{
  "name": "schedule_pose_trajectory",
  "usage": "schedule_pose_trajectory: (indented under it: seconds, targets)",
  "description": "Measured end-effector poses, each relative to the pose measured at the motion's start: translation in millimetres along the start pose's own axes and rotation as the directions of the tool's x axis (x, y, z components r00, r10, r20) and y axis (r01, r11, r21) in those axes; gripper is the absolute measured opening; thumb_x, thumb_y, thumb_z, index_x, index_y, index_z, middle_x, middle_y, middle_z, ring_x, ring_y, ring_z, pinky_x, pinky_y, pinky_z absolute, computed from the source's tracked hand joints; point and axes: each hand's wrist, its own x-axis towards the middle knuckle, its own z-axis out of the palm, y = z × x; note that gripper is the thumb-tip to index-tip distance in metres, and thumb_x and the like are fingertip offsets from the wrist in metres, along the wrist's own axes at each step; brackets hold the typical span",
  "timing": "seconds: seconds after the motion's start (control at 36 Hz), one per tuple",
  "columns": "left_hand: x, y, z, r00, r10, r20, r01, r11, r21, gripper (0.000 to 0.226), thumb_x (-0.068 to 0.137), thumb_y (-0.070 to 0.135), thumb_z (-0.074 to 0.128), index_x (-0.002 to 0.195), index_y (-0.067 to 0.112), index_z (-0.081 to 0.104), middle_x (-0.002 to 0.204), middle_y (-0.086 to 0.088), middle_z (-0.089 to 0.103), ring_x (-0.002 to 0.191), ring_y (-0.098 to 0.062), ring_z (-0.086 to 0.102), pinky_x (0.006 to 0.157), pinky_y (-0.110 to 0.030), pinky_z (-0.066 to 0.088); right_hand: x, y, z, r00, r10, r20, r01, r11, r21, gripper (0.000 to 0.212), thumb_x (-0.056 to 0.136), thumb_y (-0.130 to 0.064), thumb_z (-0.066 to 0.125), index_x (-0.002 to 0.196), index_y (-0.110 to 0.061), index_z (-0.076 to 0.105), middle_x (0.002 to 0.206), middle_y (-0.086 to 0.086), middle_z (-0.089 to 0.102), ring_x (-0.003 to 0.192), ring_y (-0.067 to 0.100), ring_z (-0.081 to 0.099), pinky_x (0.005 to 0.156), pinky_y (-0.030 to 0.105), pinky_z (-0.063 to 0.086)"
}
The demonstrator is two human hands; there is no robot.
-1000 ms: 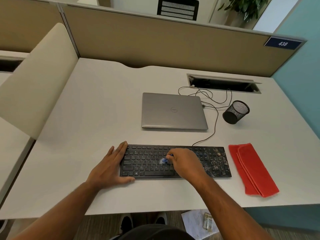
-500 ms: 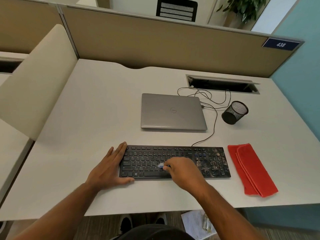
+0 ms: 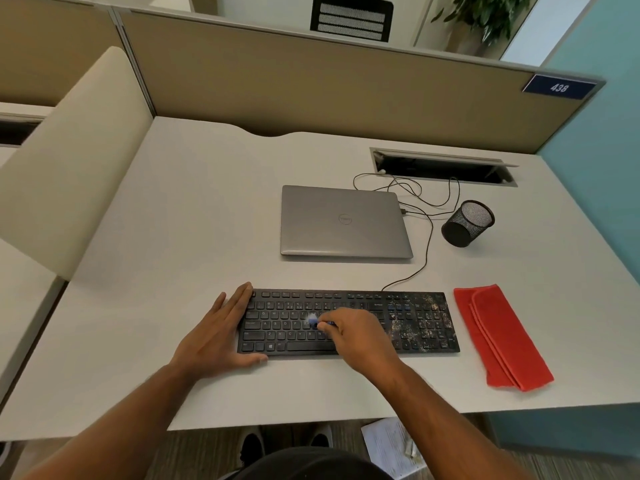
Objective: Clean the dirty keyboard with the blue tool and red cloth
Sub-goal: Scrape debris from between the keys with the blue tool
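A black keyboard (image 3: 419,327) lies near the desk's front edge, with pale dirt specks over its right end. My right hand (image 3: 360,337) grips a small blue tool (image 3: 317,322) whose blurred tip touches the middle keys. My left hand (image 3: 221,336) lies flat against the keyboard's left end, fingers straight, thumb along the front edge. A folded red cloth (image 3: 502,337) rests on the desk to the right of the keyboard, apart from both hands.
A closed grey laptop (image 3: 344,221) sits behind the keyboard, with loose cables (image 3: 426,216) running to a desk cable slot (image 3: 443,166). A black mesh cup (image 3: 467,223) stands at the right. Partition walls (image 3: 311,84) bound the desk's back; papers (image 3: 391,448) lie on the floor.
My right hand with the blue tool moved a little left across the keys, dipping toward the front rows and back up to the middle rows. My left hand stayed in place.
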Motion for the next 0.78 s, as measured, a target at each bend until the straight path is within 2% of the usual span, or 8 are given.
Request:
schedule_pose_trajectory:
  seconds: [0.08, 0.17, 0.22, 0.31, 0.5, 0.58, 0.69, 0.78]
  targets:
    - [-0.1, 1.1, -0.6, 1.0, -0.008, 0.007, 0.008, 1.0, 0.006, 0.139, 0.069, 0.097, 0.056, 0.159, 0.029, -0.025, 0.168, 0.016, -0.021, 0.153, -0.009, -0.019, 0.118, -0.017, -0.021, -0.1, 1.9, 1.0, 0.999, -0.007, 0.053, 0.01, 0.999, -0.053, 0.03, 0.103, -0.042, 0.05, 0.113, -0.026, 0.074, 0.096, -0.006, 0.073, 0.073, 0.008, 0.058, 0.06, 0.018, 0.037]
    - [-0.7, 2.7, -2.1, 1.0, -0.013, 0.018, 0.012, 1.0, 0.01, 0.138, 0.069, 0.095, 0.057, 0.157, 0.03, -0.027, 0.166, 0.018, -0.025, 0.15, -0.007, -0.022, 0.114, -0.013, -0.024, -1.0, 0.6, -4.1, 0.999, -0.017, 0.031, 0.016, 0.999, 0.034, 0.025, 0.102, -0.038, 0.053, 0.111, -0.028, 0.075, 0.103, -0.01, 0.074, 0.067, -0.004, 0.053, 0.063, 0.01, 0.035]
    - [-0.8, 4.1, -3.3, 1.0, -0.012, 0.019, 0.012, 1.0, 0.01, 0.138, 0.07, 0.094, 0.058, 0.157, 0.03, -0.026, 0.166, 0.017, -0.025, 0.151, -0.008, -0.021, 0.113, -0.012, -0.025, -0.9, 1.8, -3.8, 1.0, -0.002, -0.025, 0.004, 0.997, 0.072, 0.026, 0.102, -0.035, 0.054, 0.119, -0.028, 0.073, 0.112, -0.012, 0.072, 0.078, -0.008, 0.054, 0.072, 0.007, 0.038]
    - [-1.3, 5.7, -4.5, 1.0, -0.014, 0.025, 0.014, 1.0, 0.011, 0.137, 0.071, 0.09, 0.062, 0.158, 0.028, -0.024, 0.166, 0.016, -0.023, 0.147, -0.006, -0.022, 0.11, -0.009, -0.027, -3.7, 4.7, 4.4, 1.0, 0.011, -0.007, -0.01, 0.999, 0.037, 0.029, 0.102, -0.037, 0.054, 0.128, -0.031, 0.068, 0.116, -0.008, 0.071, 0.093, 0.007, 0.064, 0.084, 0.024, 0.051]
    - [-1.4, 7.5, -6.2, 0.999, -0.028, 0.036, 0.027, 0.999, 0.017, 0.137, 0.07, 0.092, 0.061, 0.158, 0.03, -0.024, 0.166, 0.017, -0.023, 0.148, -0.005, -0.024, 0.115, -0.015, -0.022, -7.8, 11.6, 6.1, 0.999, 0.014, 0.031, -0.012, 0.999, -0.045, 0.028, 0.103, -0.04, 0.051, 0.118, -0.027, 0.071, 0.105, -0.006, 0.072, 0.089, 0.012, 0.064, 0.084, 0.034, 0.054]
    - [-2.0, 8.2, -7.4, 0.999, -0.008, 0.04, 0.008, 1.0, 0.022, 0.136, 0.072, 0.089, 0.063, 0.158, 0.028, -0.023, 0.165, 0.016, -0.023, 0.137, 0.011, -0.034, 0.111, -0.01, -0.026, -9.6, 20.7, -0.2, 0.999, 0.044, 0.013, -0.041, 0.989, -0.145, 0.027, 0.104, -0.042, 0.048, 0.111, -0.028, 0.071, 0.097, -0.008, 0.07, 0.081, 0.012, 0.063, 0.076, 0.032, 0.054]
    - [-2.6, 10.3, -8.8, 0.999, 0.014, 0.033, -0.015, 1.0, 0.021, 0.135, 0.074, 0.085, 0.066, 0.159, 0.025, -0.019, 0.165, 0.013, -0.02, 0.128, 0.022, -0.044, 0.109, -0.008, -0.028, -12.7, 31.0, -13.4, 0.997, 0.063, -0.042, -0.072, 0.963, -0.261, 0.027, 0.104, -0.041, 0.047, 0.104, -0.029, 0.071, 0.093, -0.009, 0.071, 0.075, 0.01, 0.062, 0.069, 0.028, 0.05]
    - [-2.0, 9.6, -8.5, 0.999, 0.016, 0.029, -0.017, 1.0, 0.026, 0.135, 0.074, 0.085, 0.066, 0.16, 0.023, -0.018, 0.166, 0.012, -0.019, 0.128, 0.022, -0.044, 0.11, -0.008, -0.027, -14.9, 26.0, -20.3, 0.993, 0.09, -0.073, -0.099, 0.988, -0.122, 0.024, 0.102, -0.041, 0.052, 0.106, -0.032, 0.074, 0.09, -0.011, 0.073, 0.067, 0.006, 0.059, 0.069, 0.025, 0.05]
